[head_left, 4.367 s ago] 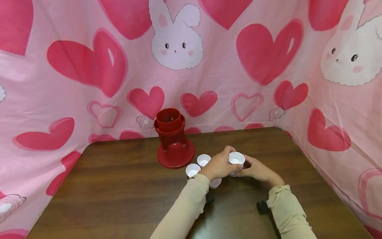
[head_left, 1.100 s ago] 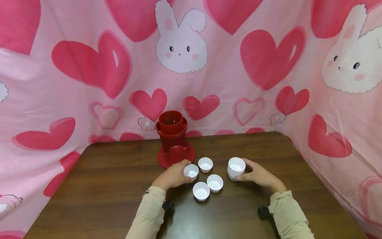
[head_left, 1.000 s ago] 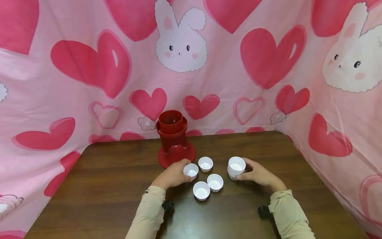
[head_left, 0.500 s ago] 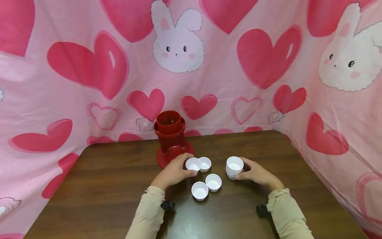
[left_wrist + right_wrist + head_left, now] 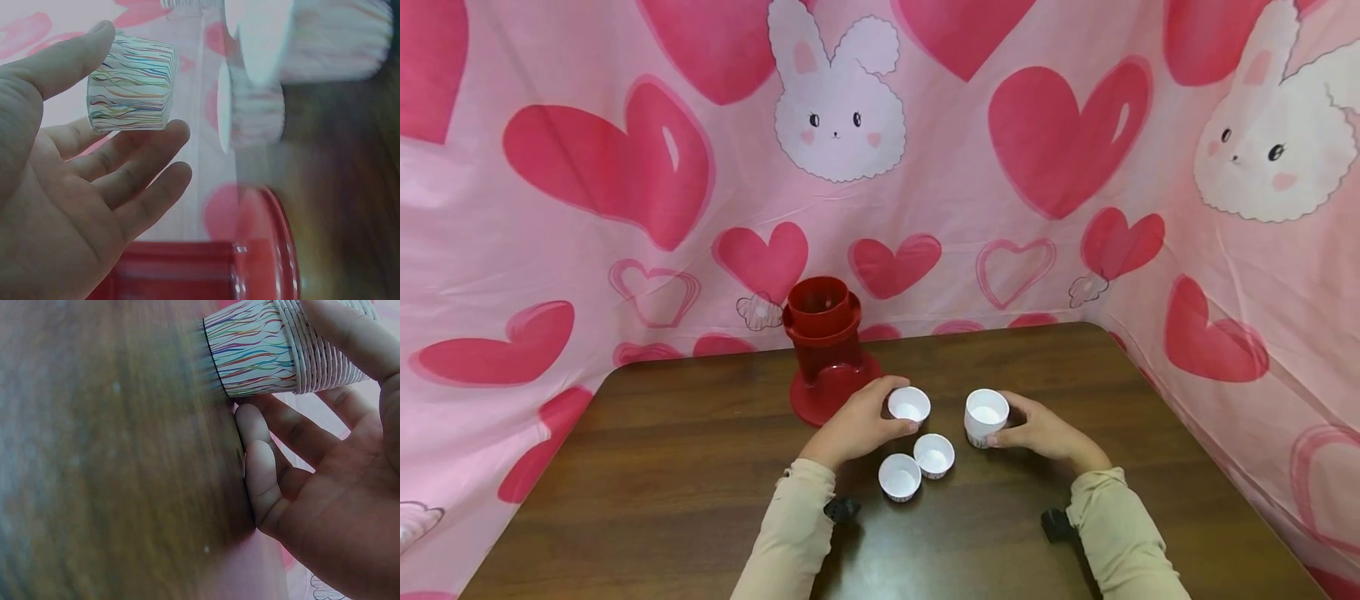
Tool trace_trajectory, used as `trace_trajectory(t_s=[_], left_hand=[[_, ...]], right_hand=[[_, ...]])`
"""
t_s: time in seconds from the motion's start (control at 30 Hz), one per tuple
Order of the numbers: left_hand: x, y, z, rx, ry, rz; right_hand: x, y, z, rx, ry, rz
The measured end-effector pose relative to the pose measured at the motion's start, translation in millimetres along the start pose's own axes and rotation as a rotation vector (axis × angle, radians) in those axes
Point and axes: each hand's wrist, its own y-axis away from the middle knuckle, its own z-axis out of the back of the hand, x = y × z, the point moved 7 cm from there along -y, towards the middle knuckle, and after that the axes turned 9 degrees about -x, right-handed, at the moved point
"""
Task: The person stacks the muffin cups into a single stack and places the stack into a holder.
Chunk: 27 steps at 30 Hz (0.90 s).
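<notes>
My left hand [image 5: 865, 421] pinches a small paper baking cup [image 5: 131, 84] with coloured wavy lines, thumb on one side and fingers on the other. The cup is raised off the table, above another cup [image 5: 253, 112] that it hides in the head view. My right hand [image 5: 1041, 429] grips a nested stack of the same cups [image 5: 281, 353], upright, its base at the tabletop. Two more cups stand in front of my left hand: a nearer one [image 5: 899, 477] and one touching it on the right [image 5: 934, 456]. Both are upright with white insides.
A red plastic stand [image 5: 827, 354] with a cylinder on a round base stands behind my left hand. The brown wooden table [image 5: 647, 475] runs to a pink cloth [image 5: 955, 183] with hearts and rabbits. Black wrist cameras sit under both sleeves.
My left hand first left the stack and took hold of the leftmost loose cup. Since then it has lifted that cup and moved it right, over the far cup. My right hand stays at the stack.
</notes>
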Motion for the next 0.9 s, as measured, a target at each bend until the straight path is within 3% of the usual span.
trace_trajectory(t_s=[0.4, 0.6, 0.9], left_hand=[[-37.5, -19.9, -28.5, 0.031, -0.013, -0.110], [-43.4, -24.2, -37.5, 0.033, -0.024, -0.112], [-48.9, -28.9, -38.9, 0.013, -0.004, -0.084]], right_hand=[[-2.2, -0.2, 0.4, -0.010, 0.039, 0.005], [-1.4, -0.2, -0.8, -0.001, 0.038, 0.016], [-2.1, -0.1, -0.6, 0.016, 0.013, 0.018]])
